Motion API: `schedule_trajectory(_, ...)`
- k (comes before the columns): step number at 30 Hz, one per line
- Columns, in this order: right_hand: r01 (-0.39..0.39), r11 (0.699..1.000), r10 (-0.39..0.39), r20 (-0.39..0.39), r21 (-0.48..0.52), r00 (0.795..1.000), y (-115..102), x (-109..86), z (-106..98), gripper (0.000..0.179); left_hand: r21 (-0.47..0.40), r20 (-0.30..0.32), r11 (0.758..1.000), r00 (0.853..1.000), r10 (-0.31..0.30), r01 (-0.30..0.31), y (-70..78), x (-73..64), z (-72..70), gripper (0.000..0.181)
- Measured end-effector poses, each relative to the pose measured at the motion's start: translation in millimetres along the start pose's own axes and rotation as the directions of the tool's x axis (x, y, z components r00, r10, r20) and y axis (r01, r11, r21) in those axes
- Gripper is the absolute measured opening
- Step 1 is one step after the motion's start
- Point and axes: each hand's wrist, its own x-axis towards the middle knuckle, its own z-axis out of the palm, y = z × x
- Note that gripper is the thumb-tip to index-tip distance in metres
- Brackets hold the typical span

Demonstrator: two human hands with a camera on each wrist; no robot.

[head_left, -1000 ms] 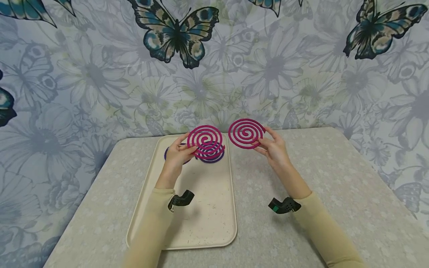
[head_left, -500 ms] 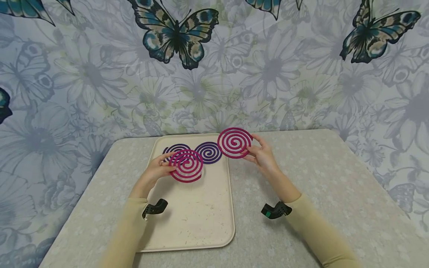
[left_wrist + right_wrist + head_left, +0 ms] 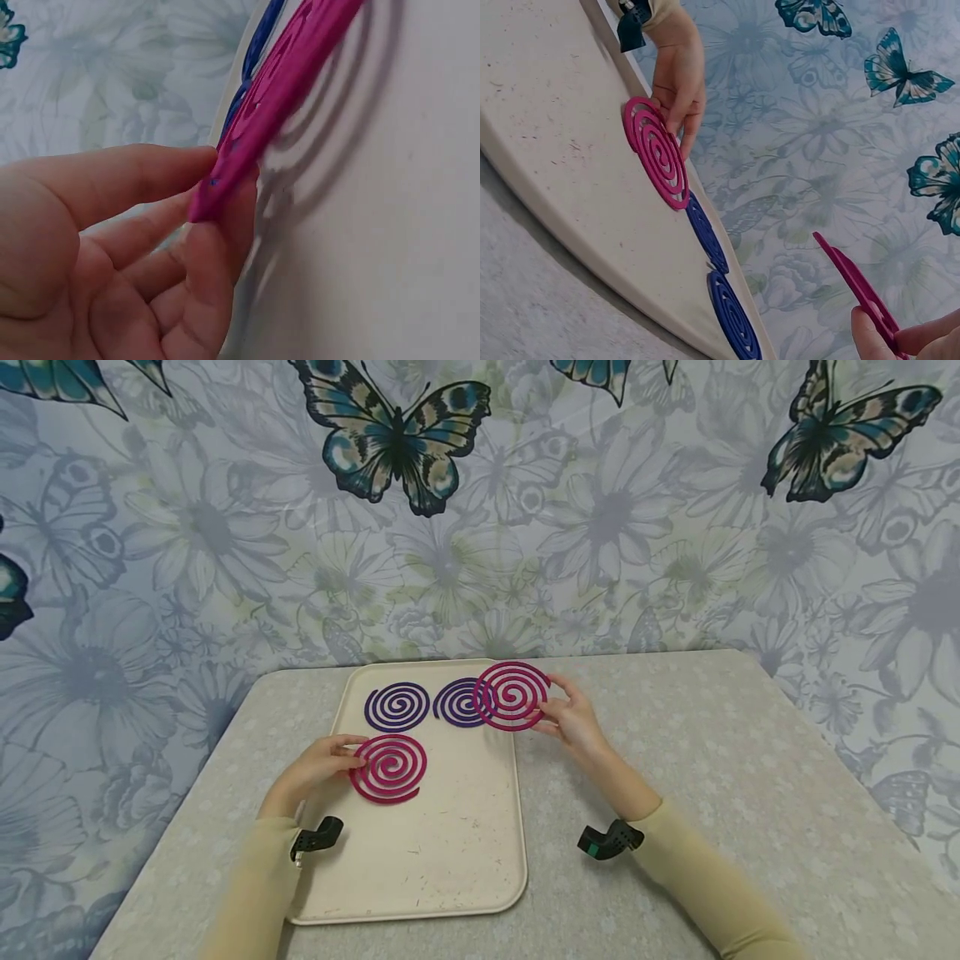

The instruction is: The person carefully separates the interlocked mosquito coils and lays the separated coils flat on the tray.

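My left hand (image 3: 311,768) pinches the left edge of a pink mosquito coil (image 3: 391,767) over the left part of the cream tray (image 3: 450,868). In the left wrist view that coil (image 3: 274,112) is tilted, its shadow falling on the tray. Over the tray's right edge, my right hand (image 3: 576,722) grips a second pink mosquito coil (image 3: 512,697) by its right side. Two purple-blue mosquito coils lie side by side at the tray's far end: the left coil (image 3: 397,707) shows whole, while the pink one partly covers the right coil (image 3: 453,702) in the head view.
The tray lies on a pale patterned tabletop (image 3: 675,735), with small dark crumbs scattered in its near half. Behind the table rises a wall covering (image 3: 615,527) printed with flowers and butterflies. Each wrist bears a black camera mount (image 3: 318,837).
My left hand has brought its pink coil left and nearer, lower over the tray, uncovering the purple coils. My right hand has moved left and slightly down with its coil, still gripping it.
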Motion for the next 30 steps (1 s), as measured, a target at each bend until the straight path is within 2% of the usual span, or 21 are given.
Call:
schedule_trajectory(3, -0.004, 1.0, 0.004, 0.006, -0.016, 1.0, 5, -0.3, 3, 0.057, 0.076, -0.044, 0.997, 0.999, 0.002, 0.002, 1.3, -3.9, -4.4, 0.044)
schedule_trajectory(6, -0.003, 0.999, 0.003, 0.009, -0.052, 1.0, 10, 0.0, 7, 0.058, 0.106, -0.096, 0.994, 0.995, -0.014, 0.024, 3.3, -6.4, -6.7, 0.042)
schedule_trajectory(12, -0.015, 0.99, 0.018, 0.02, -0.139, 1.0, 23, -2.9, 15, 0.055, 0.16, -0.171, 0.983, 0.983, -0.068, 0.095, 4.0, -8.4, -9.2, 0.049)
schedule_trajectory(17, -0.027, 0.985, 0.035, 0.047, -0.172, 0.998, 35, -5.0, 23, 0.055, 0.226, -0.233, 0.966, 0.97, -0.073, 0.127, 2.8, -10.3, -11.1, 0.049)
schedule_trajectory(21, -0.028, 0.984, 0.045, 0.091, -0.174, 0.995, 46, -6.6, 29, 0.055, 0.202, -0.279, 0.97, 0.957, -0.073, 0.133, 3.2, -10.6, -11.9, 0.049)
schedule_trajectory(25, -0.045, 0.982, 0.069, 0.129, -0.182, 0.989, 56, -10.4, 35, 0.056, 0.165, -0.322, 0.981, 0.946, -0.043, 0.101, 5.9, -9.7, -11.8, 0.047)
schedule_trajectory(30, -0.075, 0.982, 0.099, 0.129, -0.174, 0.987, 64, -13.4, 40, 0.056, 0.149, -0.367, 0.986, 0.93, -0.017, 0.077, 11.2, -9.0, -10.5, 0.045)
